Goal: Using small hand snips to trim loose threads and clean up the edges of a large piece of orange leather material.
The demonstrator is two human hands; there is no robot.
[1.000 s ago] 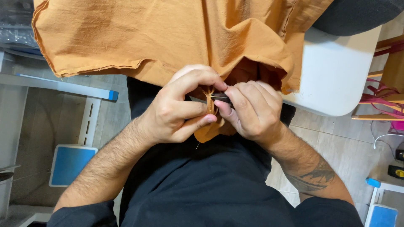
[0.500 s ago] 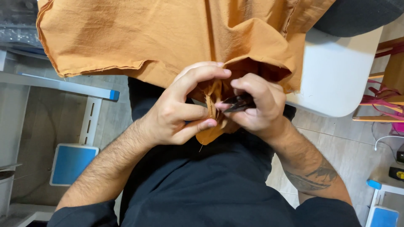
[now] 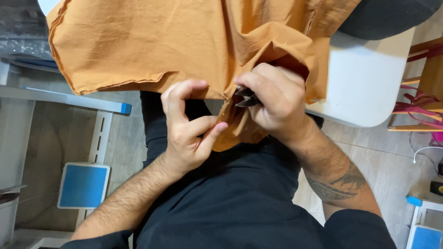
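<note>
A large orange fabric (image 3: 157,41) hangs off the white table (image 3: 364,87) over my lap. My right hand (image 3: 279,99) grips small dark thread snips (image 3: 244,97), their blades pointing left at a seam fold in the fabric. My left hand (image 3: 187,127) sits just left of the blades. Its thumb presses the hanging fold of fabric and its index finger curls over the fabric's lower edge. The right hand hides the snips' handles.
A dark cushion (image 3: 387,16) lies on the table's far right corner. Pink and red straps (image 3: 415,110) hang at the right. Blue-topped white stands (image 3: 83,184) are on the tiled floor at left, and a white metal frame rail (image 3: 69,97).
My hands have drawn apart. The right hand moved up and right with the snips, and the left hand's fingers loosened around the fold.
</note>
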